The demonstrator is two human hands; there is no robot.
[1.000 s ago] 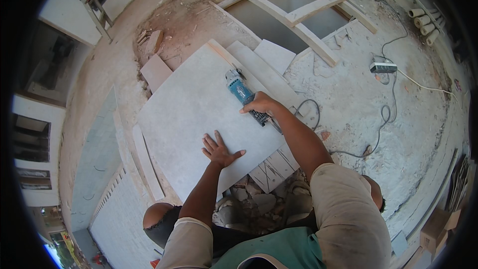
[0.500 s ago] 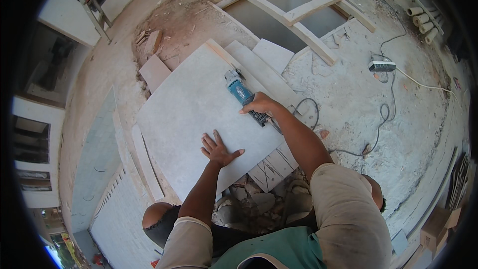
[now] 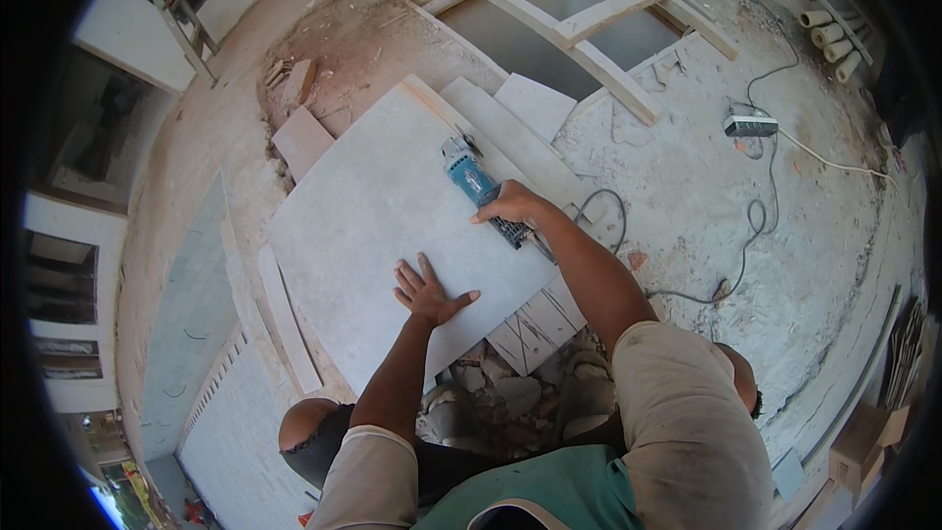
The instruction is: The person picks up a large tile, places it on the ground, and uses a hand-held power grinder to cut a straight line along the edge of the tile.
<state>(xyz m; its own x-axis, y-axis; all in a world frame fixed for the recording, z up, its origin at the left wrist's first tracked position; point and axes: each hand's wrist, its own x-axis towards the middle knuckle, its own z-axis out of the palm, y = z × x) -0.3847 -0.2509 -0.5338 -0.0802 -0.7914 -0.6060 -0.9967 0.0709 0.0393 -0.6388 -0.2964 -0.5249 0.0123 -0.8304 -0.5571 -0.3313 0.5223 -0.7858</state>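
Observation:
A large pale grey tile (image 3: 363, 206) lies flat in front of me. My right hand (image 3: 511, 203) is wrapped round the rear body of a blue angle grinder (image 3: 471, 180). The grinder's head and disc point away from me, at the tile's right edge, where a tan strip (image 3: 432, 101) runs along the far part. Whether the disc touches the tile I cannot tell. My left hand (image 3: 425, 294) lies flat on the tile with its fingers spread, nearer to me than the grinder. The grinder's cord (image 3: 613, 211) trails off to the right.
More tile pieces (image 3: 535, 106) lie beyond and beside the large one. Ahead, timber beams (image 3: 549, 25) frame a pit (image 3: 510, 29). A power strip (image 3: 751, 127) sits on the rough concrete to the right. Rubble (image 3: 500, 383) lies by my feet, and a cardboard box (image 3: 856, 447) stands at lower right.
The whole view has shifted very slightly. My hands, the grinder and the tile keep their places relative to one another.

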